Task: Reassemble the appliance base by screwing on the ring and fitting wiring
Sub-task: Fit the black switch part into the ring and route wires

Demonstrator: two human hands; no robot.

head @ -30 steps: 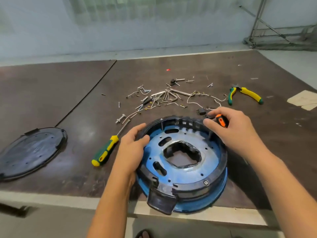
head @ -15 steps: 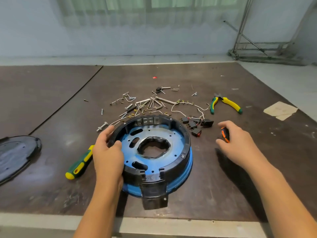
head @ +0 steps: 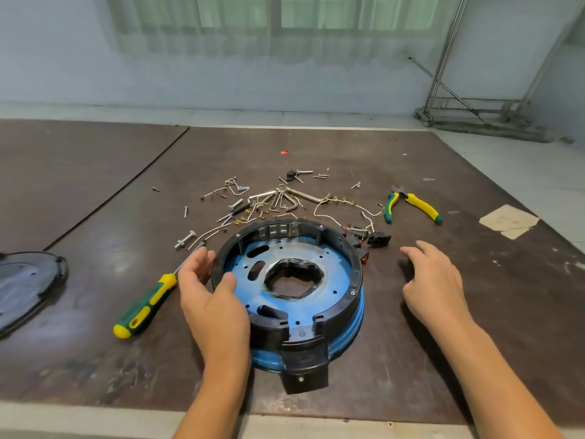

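Note:
The round appliance base [head: 335, 274], a blue plate with a ragged centre hole, lies on the table with the black ring [head: 357, 264] seated on top of it. My left hand [head: 209, 293] hovers at the ring's left side, fingers loose and spread, thumb over the rim. Right of the base, my right hand [head: 435, 280] lies palm down on the table. Its fingers curl over a small dark stubby screwdriver [head: 407, 267], mostly hidden. White wiring with black switches [head: 376, 239] lies just behind the ring's right edge.
A green-and-yellow screwdriver [head: 148, 302] lies left of my left hand. Screws, hex keys and clips [head: 272, 198] are scattered behind the base, with pliers [head: 411, 204] to their right. A black round lid [head: 28, 280] is at far left and a paper scrap [head: 508, 221] at far right.
The base slid away from the table's front edge. My left hand let go of the rim and opened. My right hand left the ring and came down on the table with the small screwdriver.

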